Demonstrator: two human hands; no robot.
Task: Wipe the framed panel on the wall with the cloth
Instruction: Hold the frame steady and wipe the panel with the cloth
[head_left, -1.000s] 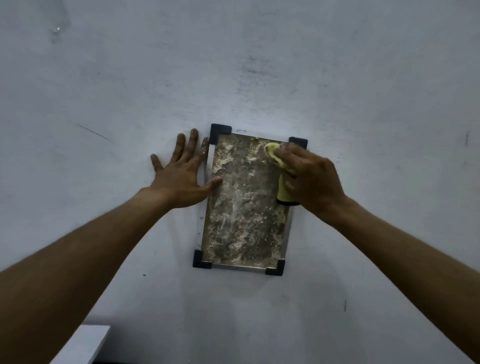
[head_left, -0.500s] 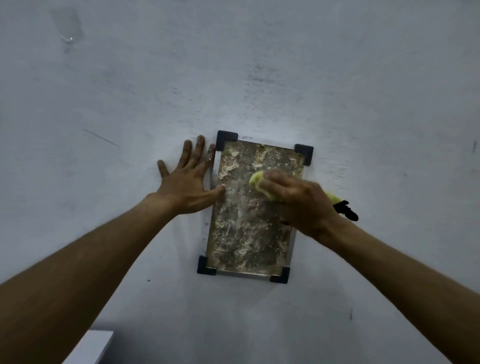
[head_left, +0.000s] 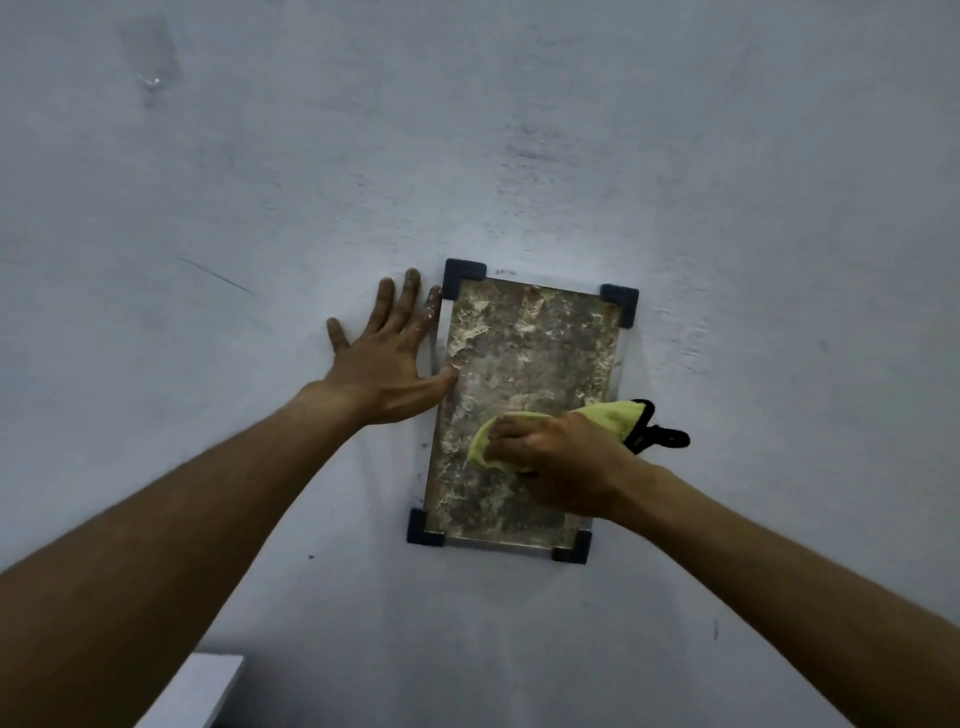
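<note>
Since the earlier frame, right hand (head_left: 558, 467), gripping cloth (head_left: 605, 418), sits lower on panel (head_left: 519, 364). Left hand (head_left: 387, 358), spread flat, braces beside its left edge. Excess pressure could unseat the frame.

- Our right hand (head_left: 558, 462) has dragged the yellow cloth (head_left: 605, 420) from the framed panel (head_left: 519, 364)'s top right down to its lower half.
</note>
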